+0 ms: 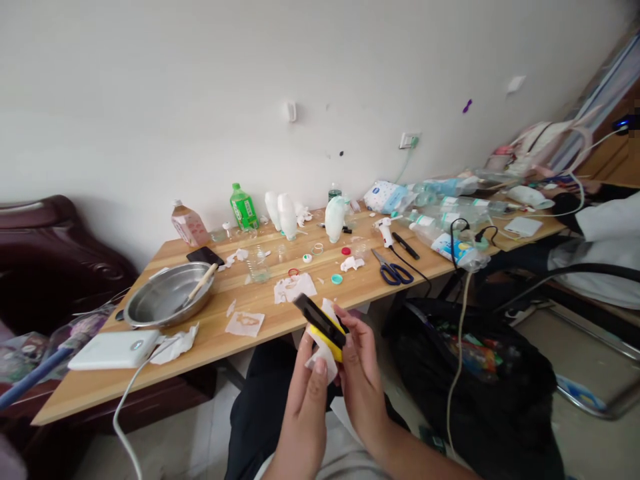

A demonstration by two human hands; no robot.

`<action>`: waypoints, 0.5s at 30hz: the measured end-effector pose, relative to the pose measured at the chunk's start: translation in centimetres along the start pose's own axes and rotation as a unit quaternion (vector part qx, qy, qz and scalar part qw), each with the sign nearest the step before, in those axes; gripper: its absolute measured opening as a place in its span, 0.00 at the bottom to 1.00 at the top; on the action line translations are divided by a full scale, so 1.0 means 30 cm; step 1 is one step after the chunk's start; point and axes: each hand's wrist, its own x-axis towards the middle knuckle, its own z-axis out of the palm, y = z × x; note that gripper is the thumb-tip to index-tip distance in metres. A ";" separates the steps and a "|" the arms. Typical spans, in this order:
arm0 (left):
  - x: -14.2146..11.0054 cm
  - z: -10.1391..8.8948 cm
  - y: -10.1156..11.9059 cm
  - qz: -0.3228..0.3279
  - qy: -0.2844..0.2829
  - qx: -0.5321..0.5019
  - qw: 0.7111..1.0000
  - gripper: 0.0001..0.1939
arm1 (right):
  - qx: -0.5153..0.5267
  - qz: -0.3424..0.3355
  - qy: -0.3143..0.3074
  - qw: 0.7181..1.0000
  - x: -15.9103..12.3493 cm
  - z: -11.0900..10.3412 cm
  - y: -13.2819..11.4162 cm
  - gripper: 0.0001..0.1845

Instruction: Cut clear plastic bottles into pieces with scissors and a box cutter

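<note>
My left hand (pixel 306 393) and my right hand (pixel 361 373) are raised together in front of the wooden table (pixel 260 333), over my lap. Between them they hold a black and yellow utility knife (pixel 323 323) and a small piece of white paper or tissue (pixel 324 357). The right hand's fingers wrap the knife's yellow body from the right. My left hand's fingers press the white piece from the left, thumb up. The knife's black end points up and to the left.
On the table lie a steel bowl (pixel 167 297) with a wooden stick, a white power bank (pixel 114 350), blue scissors (pixel 395 270), a green bottle (pixel 243 207), white bottle halves, caps and paper scraps. A black bag (pixel 480 373) sits on the floor right.
</note>
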 end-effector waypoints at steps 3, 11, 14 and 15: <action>-0.011 0.011 0.006 -0.006 0.028 0.034 0.999 0.29 | -0.030 -0.023 0.000 0.999 -0.015 -0.004 0.034 0.24; -0.032 -0.035 0.014 0.042 -0.031 0.181 0.982 0.25 | -0.084 0.014 -0.022 0.996 -0.047 -0.041 -0.020 0.30; -0.028 -0.062 -0.020 0.035 0.000 0.199 0.979 0.25 | -0.143 0.031 -0.018 0.989 -0.047 -0.041 -0.010 0.33; -0.026 -0.068 -0.030 0.028 0.022 0.207 0.978 0.24 | -0.154 0.034 -0.012 0.987 -0.044 -0.039 0.001 0.34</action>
